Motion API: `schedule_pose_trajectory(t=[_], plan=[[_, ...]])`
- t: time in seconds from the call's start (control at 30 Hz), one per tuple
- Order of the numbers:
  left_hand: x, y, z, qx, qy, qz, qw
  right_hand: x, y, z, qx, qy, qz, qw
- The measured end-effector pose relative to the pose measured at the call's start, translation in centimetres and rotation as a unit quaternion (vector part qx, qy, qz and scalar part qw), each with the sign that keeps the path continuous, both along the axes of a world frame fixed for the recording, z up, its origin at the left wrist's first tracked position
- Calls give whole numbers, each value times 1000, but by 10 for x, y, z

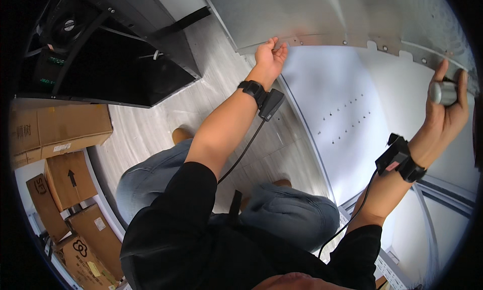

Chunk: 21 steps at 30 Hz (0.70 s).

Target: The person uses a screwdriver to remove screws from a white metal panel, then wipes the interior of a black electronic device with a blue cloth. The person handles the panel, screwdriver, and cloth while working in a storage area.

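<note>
A large grey sheet-metal panel [312, 15] with tabs and small holes along its near edge fills the upper right. My left hand [270, 61] has its fingers curled at the left part of that edge, pinching it. At the right end, my right hand [445, 106] holds a short silver-grey cylinder [444, 93], seen nearly end-on, against its palm. Two raised fingers of that hand reach the panel's edge. Below the panel, small screws [350, 120] stand in rows on a white tabletop [312, 83].
A black open-fronted cabinet [166, 43] with a fan and green displays stands at upper left. Cardboard boxes [75, 126] are stacked on the left. Wood-look flooring [216, 58] lies between cabinet and tabletop. Black cables [250, 144] run from devices strapped on both wrists.
</note>
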<state>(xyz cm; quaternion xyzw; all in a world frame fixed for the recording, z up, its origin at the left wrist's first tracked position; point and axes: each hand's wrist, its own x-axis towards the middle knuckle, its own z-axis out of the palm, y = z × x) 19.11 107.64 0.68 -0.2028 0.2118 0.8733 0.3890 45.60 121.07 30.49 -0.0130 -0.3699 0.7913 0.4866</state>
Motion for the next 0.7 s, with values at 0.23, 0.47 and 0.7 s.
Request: schedule_pose_trajectory(t=[0.23, 0.47, 0.7], plan=[[-14, 9, 2, -97, 62, -69, 991, 23, -18, -11, -48, -69, -79, 993], [-66, 40, -5, -133, 82, -105, 982, 20, -41, -46, -98, -115, -180, 972], [-146, 61, -6, -228, 167, -216, 935, -13, -66, -99, -134, -168, -237, 948]])
